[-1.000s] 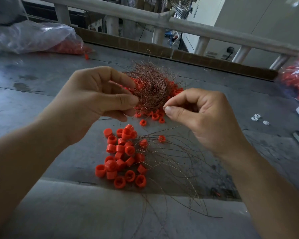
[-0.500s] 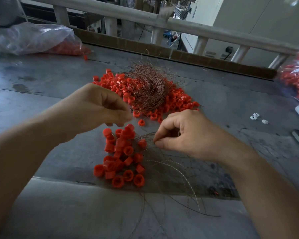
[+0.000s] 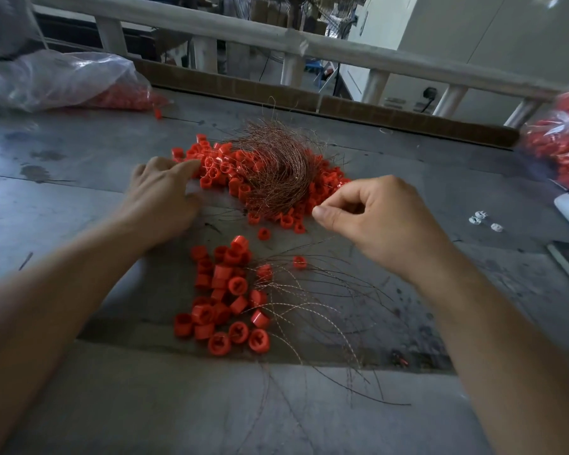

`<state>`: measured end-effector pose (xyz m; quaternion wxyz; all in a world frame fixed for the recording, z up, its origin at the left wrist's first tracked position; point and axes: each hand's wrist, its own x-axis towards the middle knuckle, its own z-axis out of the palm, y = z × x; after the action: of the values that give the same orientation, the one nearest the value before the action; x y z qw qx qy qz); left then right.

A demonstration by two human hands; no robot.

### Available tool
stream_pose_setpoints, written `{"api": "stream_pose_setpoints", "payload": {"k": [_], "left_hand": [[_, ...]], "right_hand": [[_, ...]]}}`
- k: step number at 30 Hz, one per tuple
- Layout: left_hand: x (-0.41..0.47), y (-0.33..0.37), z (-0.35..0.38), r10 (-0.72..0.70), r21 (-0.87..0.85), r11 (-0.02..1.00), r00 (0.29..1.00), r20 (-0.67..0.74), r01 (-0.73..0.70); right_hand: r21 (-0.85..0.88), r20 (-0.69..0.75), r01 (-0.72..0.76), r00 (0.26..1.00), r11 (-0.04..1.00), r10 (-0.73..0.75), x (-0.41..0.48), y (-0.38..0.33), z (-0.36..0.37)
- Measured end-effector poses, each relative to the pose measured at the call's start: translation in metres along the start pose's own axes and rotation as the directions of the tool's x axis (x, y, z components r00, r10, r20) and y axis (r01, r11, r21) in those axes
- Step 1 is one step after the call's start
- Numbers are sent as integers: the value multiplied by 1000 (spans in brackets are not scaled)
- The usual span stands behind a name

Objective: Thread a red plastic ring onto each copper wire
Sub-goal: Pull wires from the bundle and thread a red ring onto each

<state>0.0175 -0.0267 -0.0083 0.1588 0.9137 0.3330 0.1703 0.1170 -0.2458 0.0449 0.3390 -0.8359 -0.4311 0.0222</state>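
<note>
Progress: guessing well under half done, seeing threaded red rings (image 3: 227,290) lying nearest, copper wire bundle (image 3: 276,172) and loose ring heap (image 3: 217,165) waiting behind. Touching that heap with left hand (image 3: 165,198), fingers relaxed; pinching right hand (image 3: 375,221) thumb to forefinger, on a wire maybe, can't tell. Not spotting readable writing.

Right bag (image 3: 562,142) cut by edge, blurred, white bits (image 3: 480,219) unidentifiable, right hand (image 3: 380,221) pinched, contents perhaps too thin
</note>
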Motion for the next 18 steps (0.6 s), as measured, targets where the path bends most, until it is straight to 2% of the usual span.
{"api": "stream_pose_setpoints", "payload": {"k": [5,9,13,18], "left_hand": [[0,1,7,28,144,989,998,59,-36],[1,1,5,70,39,997,997,-30,-69],[-1,3,4,155,9,988,983,-96,-155],[-2,2,0,174,-4,984,976,-127,-176]], "right_hand": [[43,-136,-35,990,998,41,6,9,-2],[44,-161,-39,986,998,46,8,13,-2],[31,-172,-50,984,998,54,10,15,1],[5,-162,-67,985,998,67,10,16,3]]}}
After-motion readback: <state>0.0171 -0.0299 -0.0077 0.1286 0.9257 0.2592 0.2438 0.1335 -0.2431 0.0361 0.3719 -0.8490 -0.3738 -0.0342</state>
